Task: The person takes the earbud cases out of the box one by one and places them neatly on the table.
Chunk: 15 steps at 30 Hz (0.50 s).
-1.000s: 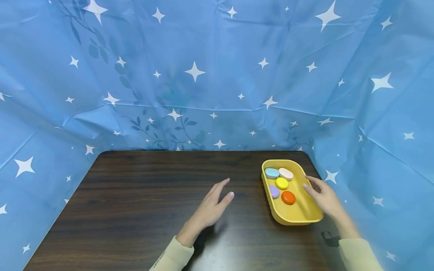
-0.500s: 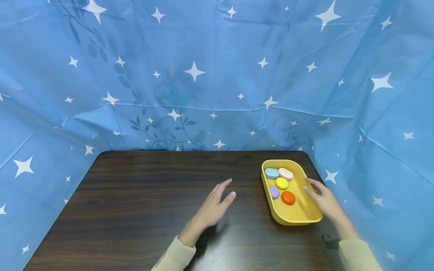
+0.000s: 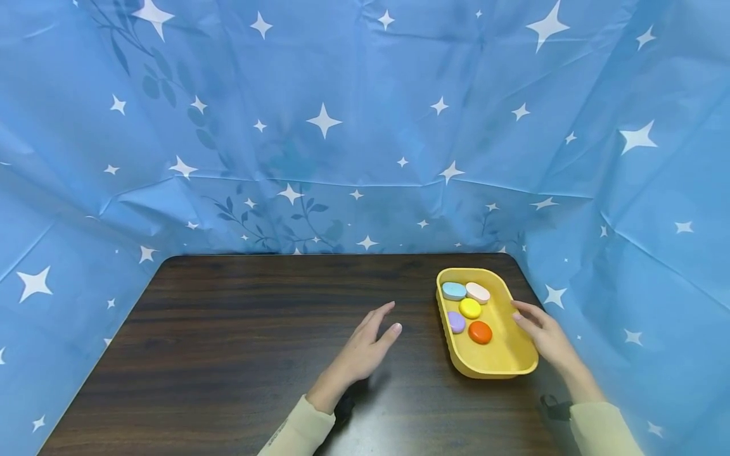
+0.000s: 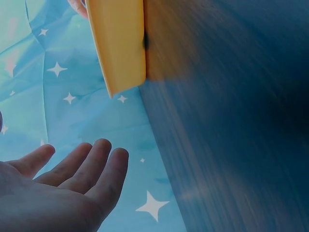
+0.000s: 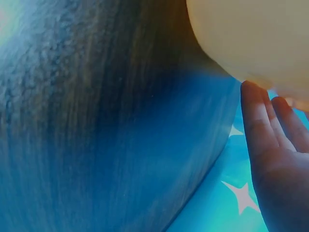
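Observation:
A yellow plastic tray [image 3: 496, 370] with raised walls sits at the right side of the table. In it lie smooth rounded pieces like small soaps: a light blue one [image 3: 454, 291], a pinkish white one [image 3: 477, 292], a yellow one [image 3: 470, 308], a purple one [image 3: 456, 322] and an orange one [image 3: 480, 332]. My right hand [image 3: 549, 337] is at the tray's right wall, its nearly straight fingers [image 5: 256, 108] right against the outside in the right wrist view. To the tray's left, my left hand [image 3: 360, 354] hovers over the table with fingers spread, holding nothing.
The dark wood-grain table [image 3: 239, 342] has rounded far corners. A blue cloth with white stars [image 3: 325, 158] hangs behind it and along both sides, and its right part comes close to the tray and my right hand.
My left hand has drifted a little to the right, towards the tray. The head view has turned slightly right. My right hand stays at the tray's wall and the pieces keep their arrangement.

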Each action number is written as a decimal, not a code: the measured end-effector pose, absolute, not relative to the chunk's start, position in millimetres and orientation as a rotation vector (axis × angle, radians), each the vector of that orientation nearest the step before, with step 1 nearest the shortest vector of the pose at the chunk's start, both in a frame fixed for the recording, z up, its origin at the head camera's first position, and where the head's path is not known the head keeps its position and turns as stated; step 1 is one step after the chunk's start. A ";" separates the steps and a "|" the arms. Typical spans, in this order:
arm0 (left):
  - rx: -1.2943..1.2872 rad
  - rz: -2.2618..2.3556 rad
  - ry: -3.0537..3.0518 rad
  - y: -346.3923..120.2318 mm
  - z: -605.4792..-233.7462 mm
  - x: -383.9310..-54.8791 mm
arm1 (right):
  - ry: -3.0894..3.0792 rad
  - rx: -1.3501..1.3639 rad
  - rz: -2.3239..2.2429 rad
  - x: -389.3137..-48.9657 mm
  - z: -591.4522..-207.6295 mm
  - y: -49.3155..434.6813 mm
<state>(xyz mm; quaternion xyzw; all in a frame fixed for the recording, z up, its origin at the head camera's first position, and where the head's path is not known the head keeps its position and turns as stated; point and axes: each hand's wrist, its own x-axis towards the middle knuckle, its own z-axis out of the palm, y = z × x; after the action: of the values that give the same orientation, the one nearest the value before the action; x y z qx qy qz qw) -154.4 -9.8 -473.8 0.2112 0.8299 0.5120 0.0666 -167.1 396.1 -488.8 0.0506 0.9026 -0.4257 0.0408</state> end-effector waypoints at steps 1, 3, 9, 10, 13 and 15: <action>0.635 1.538 2.499 -8.4 -474.0 -154.9 | 2.746 0.152 -1.333 -167.1 -489.1 397.0; 0.632 1.533 2.495 -5.4 -474.9 -156.0 | 2.710 0.145 -1.388 -167.4 -489.6 398.4; 0.645 1.531 2.495 3.8 -477.4 -157.8 | 2.603 0.117 -1.557 -166.8 -491.1 401.9; 0.649 1.531 2.496 5.4 -477.2 -157.8 | 2.586 0.107 -1.586 -166.5 -491.4 402.7; 0.666 1.530 2.495 9.9 -476.1 -157.5 | 2.534 0.073 -1.670 -166.0 -492.6 404.8; 0.677 1.528 2.498 12.9 -475.6 -157.7 | 2.507 0.055 -1.711 -165.7 -493.3 405.7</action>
<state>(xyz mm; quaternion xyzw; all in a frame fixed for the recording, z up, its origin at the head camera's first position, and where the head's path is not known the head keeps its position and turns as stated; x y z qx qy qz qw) -157.7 12.9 -475.6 0.2246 0.8293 0.5072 0.0678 -165.7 405.7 -493.3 0.0181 0.8246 -0.5629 0.0530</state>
